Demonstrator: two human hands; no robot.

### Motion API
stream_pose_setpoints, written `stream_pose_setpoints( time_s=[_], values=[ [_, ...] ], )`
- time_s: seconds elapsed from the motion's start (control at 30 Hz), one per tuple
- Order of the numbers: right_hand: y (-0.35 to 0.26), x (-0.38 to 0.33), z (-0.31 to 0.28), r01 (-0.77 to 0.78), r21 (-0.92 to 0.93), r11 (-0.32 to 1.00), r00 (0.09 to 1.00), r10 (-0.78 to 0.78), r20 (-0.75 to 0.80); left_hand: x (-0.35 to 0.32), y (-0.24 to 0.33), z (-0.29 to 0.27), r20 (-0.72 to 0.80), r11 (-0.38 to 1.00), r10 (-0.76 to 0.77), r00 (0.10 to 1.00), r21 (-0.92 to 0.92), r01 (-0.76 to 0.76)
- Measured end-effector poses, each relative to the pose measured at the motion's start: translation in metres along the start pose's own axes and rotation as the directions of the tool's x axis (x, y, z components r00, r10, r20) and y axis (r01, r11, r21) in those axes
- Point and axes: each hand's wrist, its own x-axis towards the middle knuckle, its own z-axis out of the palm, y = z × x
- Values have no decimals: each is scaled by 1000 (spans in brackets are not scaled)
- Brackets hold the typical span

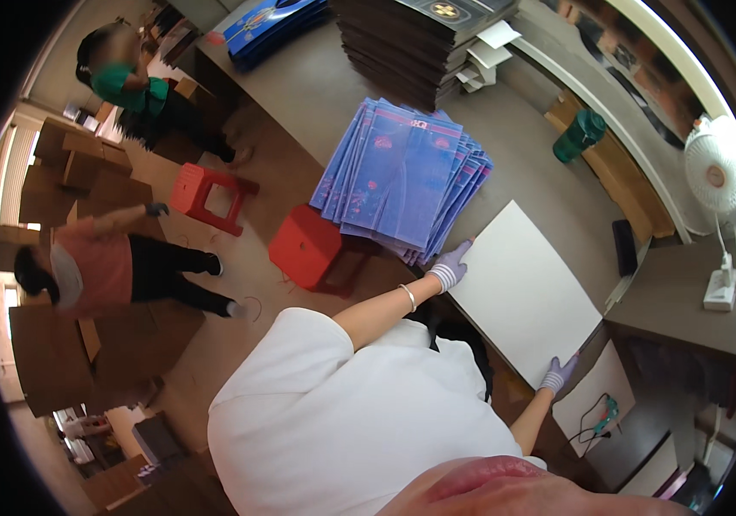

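A white sheet (523,288) lies flat on the table (316,86), beside fanned blue bags (402,176). The gloved left hand (451,265) presses its far corner, fingers together; the right hand (559,374) pinches the near corner.

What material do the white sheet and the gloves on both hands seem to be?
White sheet: probably stiff card or board, matte; it lies flat, no glare. Gloves on the left hand and right hand: seemingly knitted fabric, pale purple, with striped ribbed cuffs.
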Motion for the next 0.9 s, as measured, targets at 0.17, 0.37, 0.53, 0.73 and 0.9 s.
stream_pose_setpoints(
  time_s=[0.17,0.37,0.53,0.73,0.9],
  values=[
    [-8,-4,0,-40,21,999,999,40,-10,-1,7,-1,13,999,3,1000,49,-4],
    [-22,-8,2,-64,-77,995,996,59,-74,1,-2,3,7,997,17,1000,79,-18],
    [-19,-2,-3,-89,-64,994,993,84,-81,0,12,-4,33,997,4,999,74,-7],
    [-12,-6,-6,22,93,995,998,-16,-59,-12,-10,0,-73,997,71,995,-4,-71],
    [10,3,-6,-92,-241,966,995,101,22,-47,22,-12,15,988,15,1000,154,-17]
  ],
)
